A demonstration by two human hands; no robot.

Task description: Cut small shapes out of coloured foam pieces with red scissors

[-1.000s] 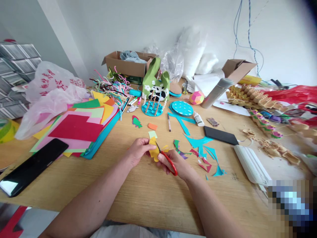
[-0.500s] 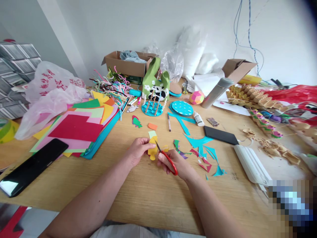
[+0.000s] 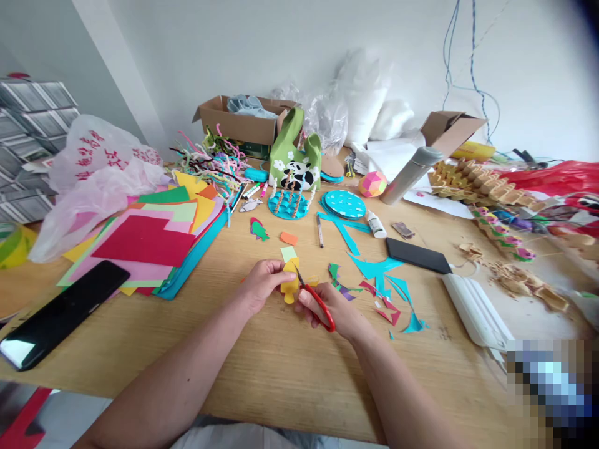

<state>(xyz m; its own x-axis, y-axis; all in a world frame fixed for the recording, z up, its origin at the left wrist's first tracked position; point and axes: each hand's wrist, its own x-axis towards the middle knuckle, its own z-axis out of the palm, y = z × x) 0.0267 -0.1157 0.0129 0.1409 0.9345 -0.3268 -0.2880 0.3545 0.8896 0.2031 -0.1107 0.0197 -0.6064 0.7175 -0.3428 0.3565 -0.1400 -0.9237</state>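
Between the thumb and fingers of my left hand [image 3: 262,285] is a piece of yellow paper [image 3: 290,288] with a curved, partly cut outline. My right hand [image 3: 333,308] grips red-handled scissors [image 3: 319,305], whose blades meet the upper right edge of the yellow paper. A pale green paper piece [image 3: 288,254] lies just beyond my left fingertips, and an orange piece [image 3: 289,237] is a little farther off. Green, purple and red paper scraps [image 3: 344,288] lie to the right of my right hand. Fish-shaped cutouts [image 3: 258,229] in red and green rest beyond my left hand.
Coloured sheets [image 3: 145,240] and a black phone [image 3: 65,315] lie at left. Blue scraps [image 3: 374,267], a pen [image 3: 319,231], a glue bottle [image 3: 375,224] and a black power bank [image 3: 417,255] are at right. Behind stand a green panda bag [image 3: 296,159] and a grey flask [image 3: 412,176].
The yellow paper and the scissor blades have shifted very slightly to the right. Both hands keep their hold, and the rest of the table looks the same.
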